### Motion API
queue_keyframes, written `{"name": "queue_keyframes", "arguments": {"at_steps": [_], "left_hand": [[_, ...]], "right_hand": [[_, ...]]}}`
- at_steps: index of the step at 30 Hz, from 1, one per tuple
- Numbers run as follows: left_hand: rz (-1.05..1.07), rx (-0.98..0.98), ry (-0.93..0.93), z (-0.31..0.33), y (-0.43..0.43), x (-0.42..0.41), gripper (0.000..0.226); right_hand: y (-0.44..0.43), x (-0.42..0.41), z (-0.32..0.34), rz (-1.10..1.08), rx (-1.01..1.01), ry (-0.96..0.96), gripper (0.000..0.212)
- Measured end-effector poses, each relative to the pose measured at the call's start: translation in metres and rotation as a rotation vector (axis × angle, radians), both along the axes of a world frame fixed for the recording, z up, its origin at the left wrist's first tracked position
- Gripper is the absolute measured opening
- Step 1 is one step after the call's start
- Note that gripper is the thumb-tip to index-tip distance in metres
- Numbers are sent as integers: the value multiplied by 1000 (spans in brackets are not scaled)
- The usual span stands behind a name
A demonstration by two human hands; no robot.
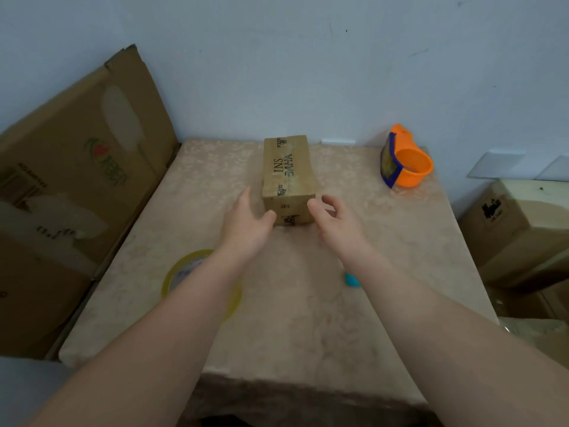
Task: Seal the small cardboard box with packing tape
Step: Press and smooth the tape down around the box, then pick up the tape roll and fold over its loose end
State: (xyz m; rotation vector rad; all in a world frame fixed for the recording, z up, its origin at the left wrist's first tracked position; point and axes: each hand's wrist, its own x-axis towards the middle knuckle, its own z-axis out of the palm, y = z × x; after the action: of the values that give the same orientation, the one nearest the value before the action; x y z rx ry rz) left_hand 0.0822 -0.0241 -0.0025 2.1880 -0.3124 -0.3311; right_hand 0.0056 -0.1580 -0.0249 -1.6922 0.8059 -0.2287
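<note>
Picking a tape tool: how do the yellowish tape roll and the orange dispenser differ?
The tape roll lies flat at the table's near left, partly hidden under the left forearm; the orange dispenser stands on edge at the far right, unobstructed. The roll is yellowish; the dispenser is orange with a blue side. Both sit on the table.

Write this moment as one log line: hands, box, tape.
small cardboard box lying on table | left hand open beside it | right hand open beside it | tape roll under left forearm, not held
</note>
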Motion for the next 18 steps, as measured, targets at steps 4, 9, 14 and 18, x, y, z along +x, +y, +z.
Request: {"name": "queue_keyframes", "arguments": {"at_steps": [4, 9, 14, 18], "left_hand": [[59, 219, -158, -3, 42, -16, 44], [60, 449, -321, -8, 86, -45, 53], [-185, 750, -388, -24, 105, -66, 46], [-174, 633, -261, -18, 105, -66, 36]], "right_hand": [[20, -18, 0, -7, -2, 31, 48], [51, -45, 5, 11, 74, 65, 35], [77, -73, 20, 75, 157, 105, 27], [89, -89, 32, 144, 161, 142, 22]]}}
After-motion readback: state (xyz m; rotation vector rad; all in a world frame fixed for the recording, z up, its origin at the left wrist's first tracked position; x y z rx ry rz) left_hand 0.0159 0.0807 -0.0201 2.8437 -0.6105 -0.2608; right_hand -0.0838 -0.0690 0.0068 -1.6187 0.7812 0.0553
